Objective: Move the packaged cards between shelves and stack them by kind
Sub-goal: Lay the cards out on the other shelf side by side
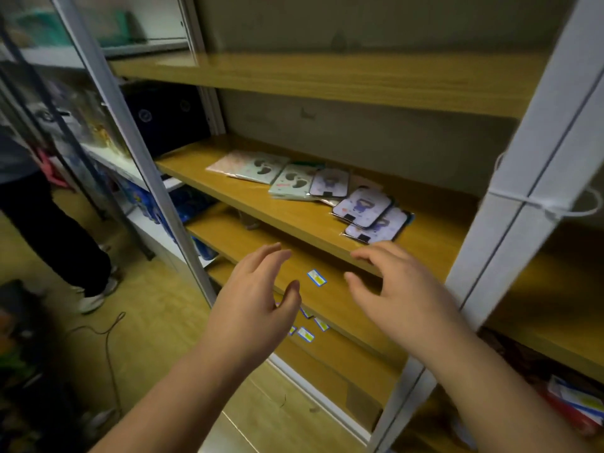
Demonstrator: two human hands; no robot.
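Note:
Packaged cards lie spread on the middle wooden shelf. At the left are pale green packs and a pinkish pack. To the right lie lilac packs with a purple figure, overlapping and reaching the shelf's front edge. My left hand hovers below the shelf edge, fingers apart and empty. My right hand is also open and empty, its fingertips just in front of the nearest lilac pack.
Wooden shelves sit above and below, with small price labels on the edges. White metal uprights frame the bay. A person's legs stand at the left on the floor, near a cable.

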